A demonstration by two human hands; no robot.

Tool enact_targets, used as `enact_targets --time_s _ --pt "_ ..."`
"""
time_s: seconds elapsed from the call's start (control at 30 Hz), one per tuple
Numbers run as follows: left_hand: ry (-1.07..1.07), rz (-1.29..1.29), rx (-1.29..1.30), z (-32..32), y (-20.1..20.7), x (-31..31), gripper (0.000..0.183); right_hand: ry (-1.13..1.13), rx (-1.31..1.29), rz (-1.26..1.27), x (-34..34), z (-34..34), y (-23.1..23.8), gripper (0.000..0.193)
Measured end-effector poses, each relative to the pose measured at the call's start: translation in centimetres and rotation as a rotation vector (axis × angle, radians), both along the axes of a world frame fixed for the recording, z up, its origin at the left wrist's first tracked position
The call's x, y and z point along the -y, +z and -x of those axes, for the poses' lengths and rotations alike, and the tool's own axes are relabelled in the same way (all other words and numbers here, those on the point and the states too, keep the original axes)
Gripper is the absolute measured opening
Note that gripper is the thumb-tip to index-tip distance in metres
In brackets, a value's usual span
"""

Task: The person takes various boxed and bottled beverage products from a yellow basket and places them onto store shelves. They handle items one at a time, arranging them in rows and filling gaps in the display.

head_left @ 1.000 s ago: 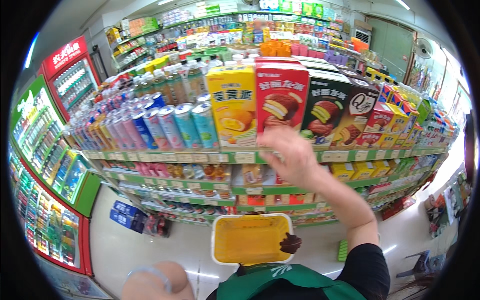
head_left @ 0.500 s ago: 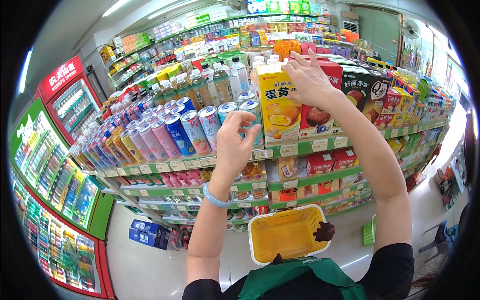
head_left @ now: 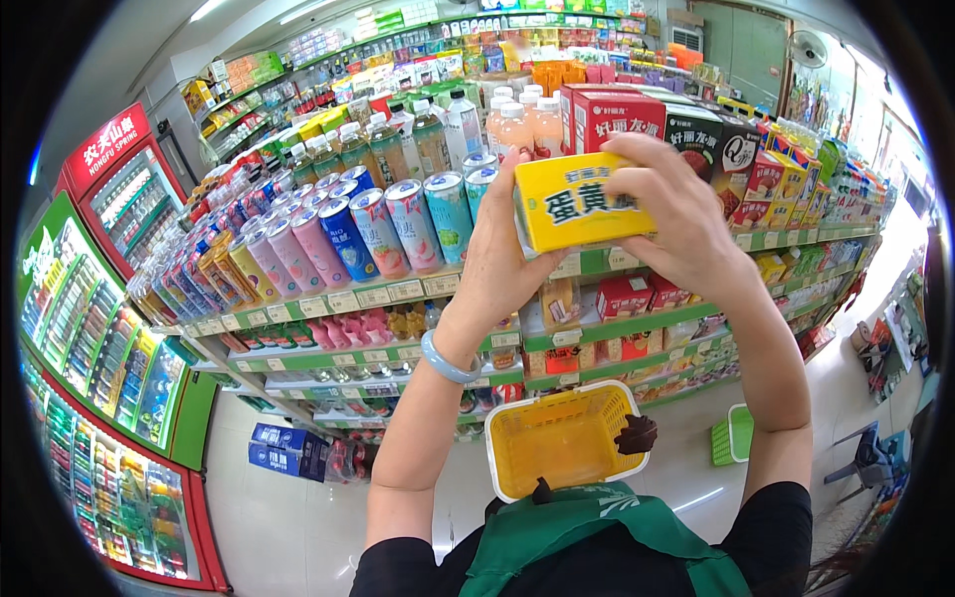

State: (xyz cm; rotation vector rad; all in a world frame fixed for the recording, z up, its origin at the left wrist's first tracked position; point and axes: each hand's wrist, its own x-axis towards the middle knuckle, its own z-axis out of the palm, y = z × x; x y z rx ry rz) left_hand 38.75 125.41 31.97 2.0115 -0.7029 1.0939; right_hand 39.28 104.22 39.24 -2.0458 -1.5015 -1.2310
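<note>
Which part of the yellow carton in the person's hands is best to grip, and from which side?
Probably the left and right ends of the yellow carton, coming from both sides, as the left hand and right hand do. It is a straight-edged box, wider than tall as held, its right end slightly higher, so opposed hands should steady it.

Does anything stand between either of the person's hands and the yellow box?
Nothing visible does. The left hand holds the yellow box at its left end, the right hand at its right; no other item shows between them and it.
</note>
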Motion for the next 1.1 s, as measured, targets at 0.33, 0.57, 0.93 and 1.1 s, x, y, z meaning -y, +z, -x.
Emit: enact_targets --time_s 0.33,0.57,0.93,1.1 --pt "-0.657 0.833 -1.040 1.2 -8.6 4.7 0.066 0.068 -1.509 -0.423 3.8 -7.6 -12.3 0.031" --pt "-0.816 1.397 -1.597 3.1 -17.8 4.0 0.046 -0.208 -2.075 -0.296 2.8 -8.3 -28.2 0.048" --pt "-0.667 1.434 -1.636 3.4 -21.4 3.1 0.045 -0.222 -2.205 -0.197 2.0 -10.1 -34.7 0.050" --pt "-0.711 1.433 -1.602 3.7 -22.3 2.7 0.044 -0.247 -2.208 -0.172 1.2 -9.7 -35.5 0.052"
